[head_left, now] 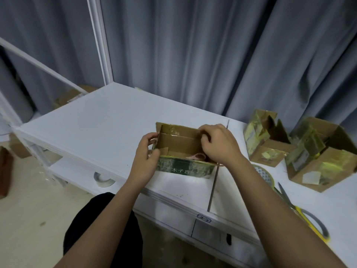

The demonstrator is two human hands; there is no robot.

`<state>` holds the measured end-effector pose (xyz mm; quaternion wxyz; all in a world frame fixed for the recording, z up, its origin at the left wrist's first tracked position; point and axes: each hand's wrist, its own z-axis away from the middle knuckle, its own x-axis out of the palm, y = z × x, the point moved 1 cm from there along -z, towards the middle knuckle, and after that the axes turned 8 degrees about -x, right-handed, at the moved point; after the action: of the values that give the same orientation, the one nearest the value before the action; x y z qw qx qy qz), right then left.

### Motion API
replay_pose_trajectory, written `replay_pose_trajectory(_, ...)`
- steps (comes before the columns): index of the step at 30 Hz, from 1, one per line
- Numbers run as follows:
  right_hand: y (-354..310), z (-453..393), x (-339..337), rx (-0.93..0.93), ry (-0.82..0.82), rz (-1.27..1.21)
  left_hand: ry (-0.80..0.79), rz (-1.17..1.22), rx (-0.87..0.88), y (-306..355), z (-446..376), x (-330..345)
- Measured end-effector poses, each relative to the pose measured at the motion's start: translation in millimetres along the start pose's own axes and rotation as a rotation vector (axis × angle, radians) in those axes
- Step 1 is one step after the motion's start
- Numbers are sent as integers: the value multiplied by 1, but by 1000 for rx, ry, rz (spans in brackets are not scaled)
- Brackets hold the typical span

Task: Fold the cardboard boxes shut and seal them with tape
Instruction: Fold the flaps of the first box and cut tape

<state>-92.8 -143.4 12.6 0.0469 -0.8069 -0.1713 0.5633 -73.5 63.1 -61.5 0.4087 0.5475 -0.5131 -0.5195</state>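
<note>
Two hands point(146, 153) point(220, 144) gripping one box point(183, 151); two boxes point(268, 140) point(320, 153) beside

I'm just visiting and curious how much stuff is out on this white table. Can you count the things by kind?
Cardboard boxes: 3, one held in both hands, two open ones to the right
Rolls of tape: 1
Scissors: 1
Total: 5

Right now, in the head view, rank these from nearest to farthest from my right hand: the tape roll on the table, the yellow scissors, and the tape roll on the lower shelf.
From the right hand:
1. Tape roll on the table, just right of the wrist.
2. Yellow scissors, farther right, toward the table's near edge.
3. Tape roll on the lower shelf, far left, below the tabletop.
</note>
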Motion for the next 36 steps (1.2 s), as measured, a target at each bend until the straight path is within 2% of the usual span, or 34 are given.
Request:
replay_pose_trajectory(2,10,-21,2,90,-140,-33,-19,-38,-5,-1,0,-2)
replay_pose_trajectory(6,30,-45,7,271,-212,-438,-130,-161,-10,-3,-8,-6)
replay_pose_trajectory(9,45,-44,-1,421,-179,-725,-234,-330,-5,-7,-19,-12)
replay_pose_trajectory(12,56,-33,1,449,-111,-942,-349,-411,-54,-6,-27,-16)
replay_pose_trajectory(16,68,-21,17,475,22,-1326,-381,-628,-76,2,-38,-15)
replay_pose_trajectory(18,75,-16,25,498,49,-1474,-375,-653,-100,3,-42,-14)
replay_pose_trajectory(20,77,-9,34,443,13,-1417,-359,-629,-114,2,-42,-13)
replay_pose_trajectory(23,69,-5,48,249,-89,-1006,-332,-571,-121,0,-41,-13)
replay_pose_trajectory(27,67,3,52,168,23,-699,-319,-512,-101,-5,-39,-14)
replay_pose_trajectory(30,74,13,44,98,-33,-495,-278,-509,-74,-10,-43,-14)
replay_pose_trajectory(33,79,30,37,69,-173,-465,-223,-486,-123,-5,-46,-10)
replay_pose_trajectory(36,80,43,36,92,-277,-571,-75,-495,-145,8,-50,-5)
